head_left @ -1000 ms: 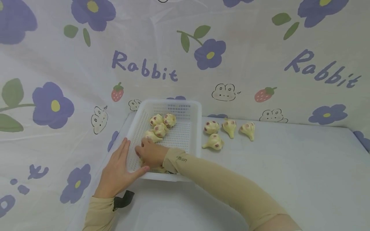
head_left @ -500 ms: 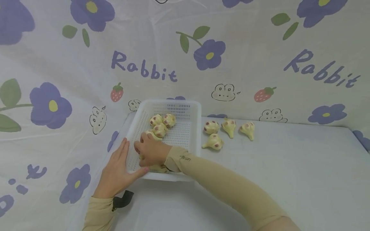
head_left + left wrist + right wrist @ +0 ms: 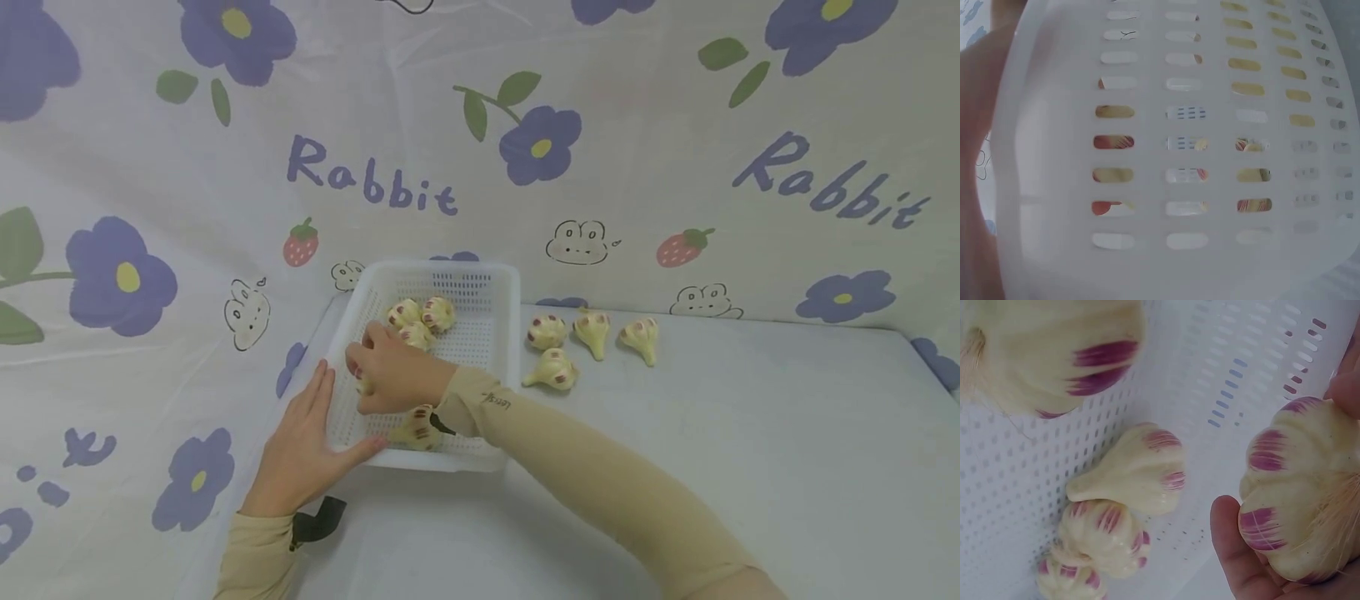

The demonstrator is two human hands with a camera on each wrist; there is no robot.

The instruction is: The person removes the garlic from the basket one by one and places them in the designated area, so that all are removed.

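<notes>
My right hand [image 3: 401, 371] is inside a white perforated plastic basket [image 3: 513, 333], its fingers and thumb curled round a garlic bulb [image 3: 1297, 481] with purple streaks. Only a bit of that bulb shows in the head view. Behind the hand, several garlic bulbs [image 3: 438, 314] cluster toward the back left of the basket. Another garlic bulb [image 3: 418, 429] lies near the front wall, below the right wrist. My left hand [image 3: 296, 446] rests against the basket's front left corner, fingers straight along the outer side and thumb over the front rim. The basket wall [image 3: 1147, 190] fills the left wrist view.
Several loose garlic bulbs [image 3: 553, 371] lie on the pale table [image 3: 750, 450], just right of the basket. A cloth [image 3: 630, 167] printed with flowers and rabbits hangs behind and to the left. A black strap [image 3: 318, 521] sits at the left wrist.
Gripping a garlic bulb, my right hand has moved slightly toward the back of the basket, uncovering the bulb near the front wall. The left hand keeps its place at the corner.
</notes>
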